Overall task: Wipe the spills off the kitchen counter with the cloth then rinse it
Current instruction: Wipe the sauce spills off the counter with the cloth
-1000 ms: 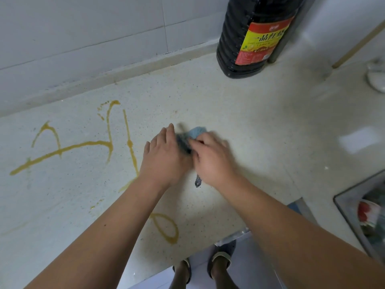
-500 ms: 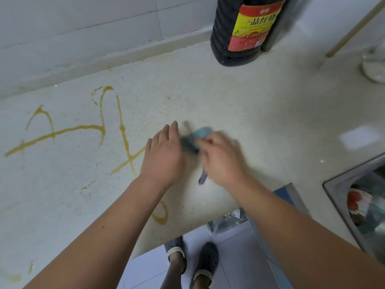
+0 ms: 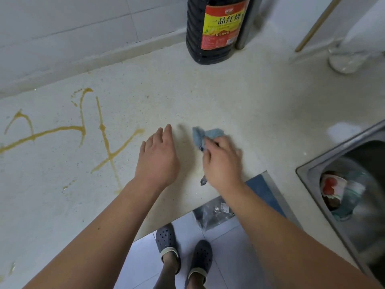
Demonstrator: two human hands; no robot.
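A small blue cloth (image 3: 206,134) lies bunched on the pale speckled counter (image 3: 239,97); my right hand (image 3: 223,161) grips its near end, and a grey corner pokes out below the palm. My left hand (image 3: 157,158) hovers flat just left of the cloth, fingers straight, a gap between it and the cloth. Yellow-brown spill lines (image 3: 83,130) streak the counter to the left of my left hand.
A large dark bottle (image 3: 216,28) with a red and yellow label stands at the back against the tiled wall. A steel sink (image 3: 312,170) holding dishes sits at the right. A clear glass (image 3: 343,59) stands back right. The counter edge runs below my wrists.
My hands have separated: the left let go of the cloth and moved left, the right drew the cloth to the right. The view shifted, showing more of the sink.
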